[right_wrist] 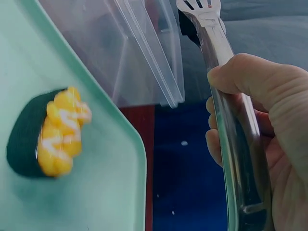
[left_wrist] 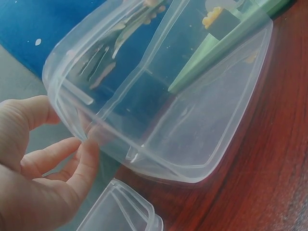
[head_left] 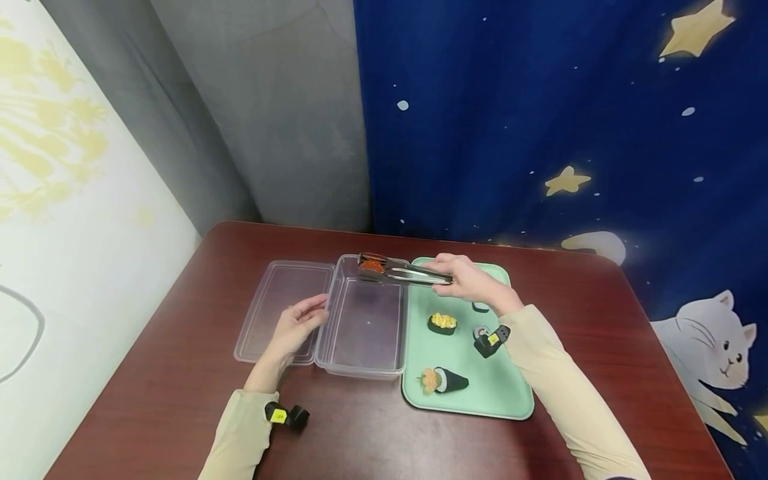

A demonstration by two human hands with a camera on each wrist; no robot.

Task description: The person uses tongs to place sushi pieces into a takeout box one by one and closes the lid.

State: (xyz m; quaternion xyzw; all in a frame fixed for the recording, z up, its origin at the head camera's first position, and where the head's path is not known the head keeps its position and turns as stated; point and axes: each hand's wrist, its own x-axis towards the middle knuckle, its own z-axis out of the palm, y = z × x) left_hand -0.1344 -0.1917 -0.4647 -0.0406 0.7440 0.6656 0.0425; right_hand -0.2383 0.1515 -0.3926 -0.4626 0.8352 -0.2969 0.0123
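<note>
Overhead, tongs [head_left: 408,272] with red sushi [head_left: 372,265] above the container [head_left: 366,360].

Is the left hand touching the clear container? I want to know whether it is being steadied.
Touching. The left wrist view shows the left hand with its fingertips against the outer wall of the clear container, thumb near the rim.

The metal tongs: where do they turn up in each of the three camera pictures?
Head view: metal tongs at centre, gripped by the right hand, tips over the clear container's far end.
Left wrist view: tongs upper left, blurred through the container wall.
Right wrist view: tongs at right, running top to bottom.
Shared landmark: the clear container.
</note>
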